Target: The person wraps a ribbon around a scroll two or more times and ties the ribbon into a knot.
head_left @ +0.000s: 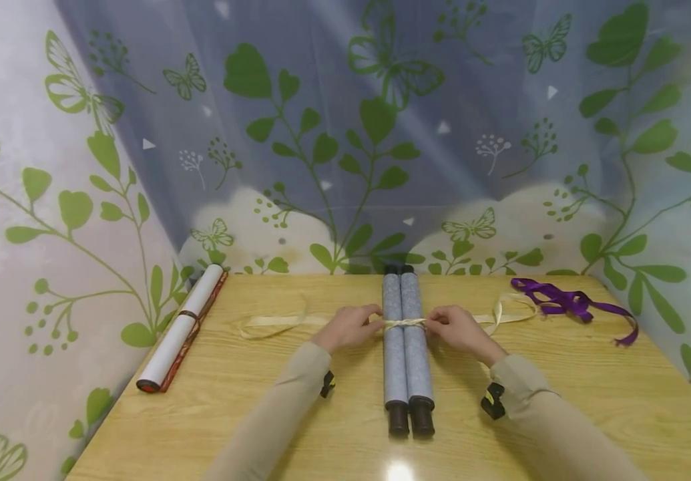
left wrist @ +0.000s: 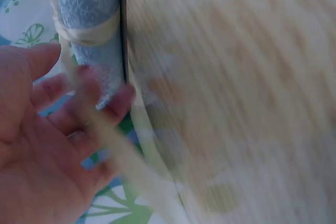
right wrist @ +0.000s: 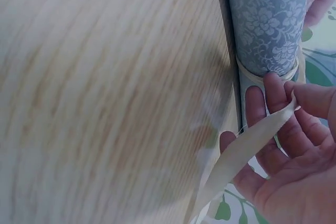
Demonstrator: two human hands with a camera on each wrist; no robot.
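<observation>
Two grey-blue patterned scrolls (head_left: 392, 367) with dark end knobs lie side by side on the table. A cream ribbon (head_left: 404, 323) runs across both, twisted on top near their middle. On the left side, my left hand (head_left: 351, 326) holds one end of the ribbon between thumb and fingers; its tail (left wrist: 139, 182) trails past the palm, blurred in the left wrist view. My right hand (head_left: 458, 329) pinches the other end at the right side, thumb against index finger, with its tail (right wrist: 247, 145) hanging over the other fingers.
At the table's left edge lies a white scroll (head_left: 177, 334) with a red edge and a brown tie. A purple ribbon (head_left: 573, 304) is heaped at the back right. A leaf-patterned curtain (head_left: 345, 167) stands behind the wooden table (head_left: 531, 427).
</observation>
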